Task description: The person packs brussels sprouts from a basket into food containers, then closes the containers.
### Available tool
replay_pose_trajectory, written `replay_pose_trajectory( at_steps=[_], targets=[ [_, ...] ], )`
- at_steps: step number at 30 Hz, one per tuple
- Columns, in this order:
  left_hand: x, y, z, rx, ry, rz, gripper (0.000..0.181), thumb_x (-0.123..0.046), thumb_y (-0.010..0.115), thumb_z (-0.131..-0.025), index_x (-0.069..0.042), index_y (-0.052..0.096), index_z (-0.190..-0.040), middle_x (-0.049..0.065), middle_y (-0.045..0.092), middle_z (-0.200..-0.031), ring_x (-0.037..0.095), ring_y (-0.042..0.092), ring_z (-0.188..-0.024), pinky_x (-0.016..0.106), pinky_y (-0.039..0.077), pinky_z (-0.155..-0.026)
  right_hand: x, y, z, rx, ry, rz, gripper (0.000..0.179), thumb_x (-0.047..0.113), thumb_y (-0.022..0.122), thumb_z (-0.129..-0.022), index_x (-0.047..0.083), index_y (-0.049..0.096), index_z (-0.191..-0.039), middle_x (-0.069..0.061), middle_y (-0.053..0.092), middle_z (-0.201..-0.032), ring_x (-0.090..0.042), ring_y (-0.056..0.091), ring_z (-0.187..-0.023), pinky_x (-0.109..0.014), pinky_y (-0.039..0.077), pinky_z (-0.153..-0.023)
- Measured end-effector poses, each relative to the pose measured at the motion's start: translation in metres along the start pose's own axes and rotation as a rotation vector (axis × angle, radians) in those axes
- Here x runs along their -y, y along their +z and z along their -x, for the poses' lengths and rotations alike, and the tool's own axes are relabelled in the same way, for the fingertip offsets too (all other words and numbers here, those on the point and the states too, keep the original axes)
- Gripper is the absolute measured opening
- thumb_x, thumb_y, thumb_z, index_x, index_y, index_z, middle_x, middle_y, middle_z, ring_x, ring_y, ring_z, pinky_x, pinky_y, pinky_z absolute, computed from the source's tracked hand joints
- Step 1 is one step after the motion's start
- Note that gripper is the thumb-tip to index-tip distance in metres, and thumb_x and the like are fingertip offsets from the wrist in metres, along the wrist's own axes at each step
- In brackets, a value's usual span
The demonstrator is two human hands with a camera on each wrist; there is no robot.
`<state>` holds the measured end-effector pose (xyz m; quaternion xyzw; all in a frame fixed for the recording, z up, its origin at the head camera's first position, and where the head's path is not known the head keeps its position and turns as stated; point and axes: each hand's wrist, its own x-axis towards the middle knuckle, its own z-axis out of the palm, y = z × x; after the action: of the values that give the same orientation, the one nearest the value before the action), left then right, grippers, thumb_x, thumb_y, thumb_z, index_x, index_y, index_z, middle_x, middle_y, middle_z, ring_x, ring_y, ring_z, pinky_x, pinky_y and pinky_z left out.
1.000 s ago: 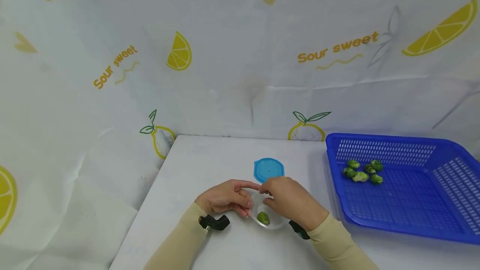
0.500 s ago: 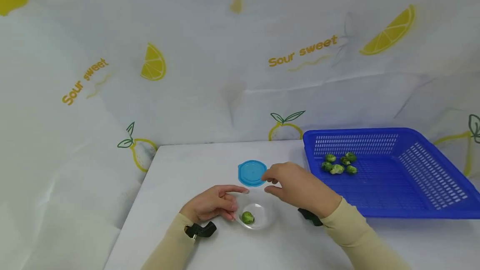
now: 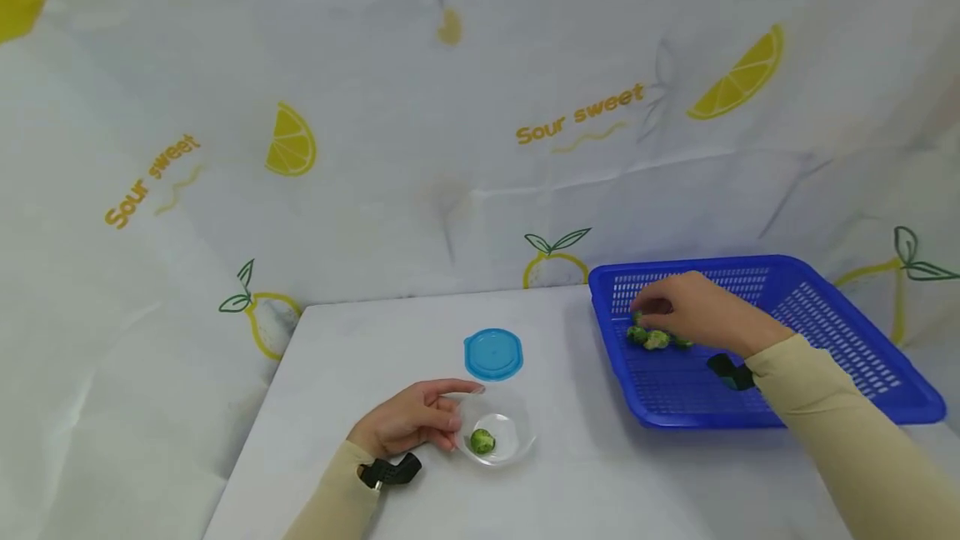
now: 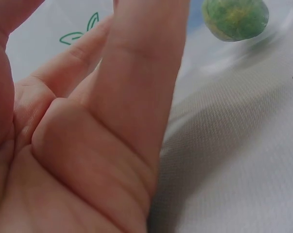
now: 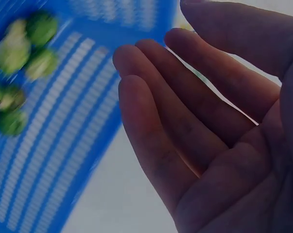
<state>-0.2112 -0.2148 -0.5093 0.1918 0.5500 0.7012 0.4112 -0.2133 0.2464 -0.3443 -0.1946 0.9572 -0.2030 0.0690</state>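
Observation:
My left hand (image 3: 408, 422) grips the left side of a small clear plastic bowl (image 3: 517, 442), thumb at its near rim and index finger along the far one. A single Brussels sprout (image 3: 482, 442) lies inside the bowl; the left wrist view also shows this sprout (image 4: 236, 18), beyond the fingers. Over the left part of a blue plastic basket (image 3: 750, 421) is my right hand (image 3: 697, 313), fingers loosely bent and holding nothing. Several Brussels sprouts (image 3: 657, 341) lie below it, some hidden by the hand. The right wrist view shows sprouts (image 5: 41, 27) apart from the fingertips.
A blue lid (image 3: 493, 355) lies flat on the white table (image 3: 375, 344), just behind the bowl. The basket's raised, slotted walls stand at the right. A lemon-printed white sheet (image 3: 390, 148) hangs behind the table.
My right hand has left the bowl and moved right, over the basket. The left hand still holds the bowl with the sprout in it. The head view has shifted slightly.

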Motion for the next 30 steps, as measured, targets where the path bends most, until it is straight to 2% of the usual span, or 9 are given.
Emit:
replay_pose_trajectory(
  at_steps=[7,17,21,30],
  targets=[
    [0.003,-0.001,0.006,0.023,0.016,0.042,0.065,0.006,0.067,-0.099,0.0,0.045,-0.161,0.001,0.074,-0.09,0.012,0.081,-0.08,0.031,0.069,-0.077,-0.067,-0.006,-0.004,0.025,0.1,0.018,0.033,0.023,0.074,-0.103,0.001,0.076,-0.128,-0.015,0.079,-0.122,-0.035,0.076,-0.108,-0.055,0.065,-0.089],
    [0.003,0.002,0.001,0.055,0.026,0.054,0.063,0.006,0.066,-0.1,-0.003,0.048,-0.16,0.001,0.074,-0.091,0.013,0.082,-0.083,0.029,0.069,-0.078,-0.132,0.001,-0.006,0.057,0.197,0.001,0.036,0.025,0.074,-0.102,-0.004,0.076,-0.124,-0.023,0.078,-0.117,-0.042,0.074,-0.105,-0.059,0.064,-0.086],
    [0.003,0.002,0.0,0.05,0.018,0.061,0.063,0.007,0.065,-0.1,-0.003,0.048,-0.16,0.001,0.075,-0.091,0.013,0.082,-0.082,0.029,0.069,-0.077,-0.143,0.001,-0.006,0.069,0.223,-0.044,0.041,0.027,0.074,-0.102,-0.006,0.074,-0.127,-0.027,0.076,-0.121,-0.043,0.074,-0.106,-0.058,0.064,-0.086],
    [0.0,0.002,0.0,0.036,0.02,0.051,0.065,0.001,0.071,-0.099,-0.002,0.049,-0.16,0.0,0.075,-0.091,0.012,0.081,-0.08,0.028,0.069,-0.076,-0.146,0.003,-0.011,0.099,0.258,-0.136,0.047,0.028,0.075,-0.102,-0.01,0.071,-0.129,-0.029,0.075,-0.121,-0.039,0.076,-0.104,-0.057,0.066,-0.088]
  ],
)
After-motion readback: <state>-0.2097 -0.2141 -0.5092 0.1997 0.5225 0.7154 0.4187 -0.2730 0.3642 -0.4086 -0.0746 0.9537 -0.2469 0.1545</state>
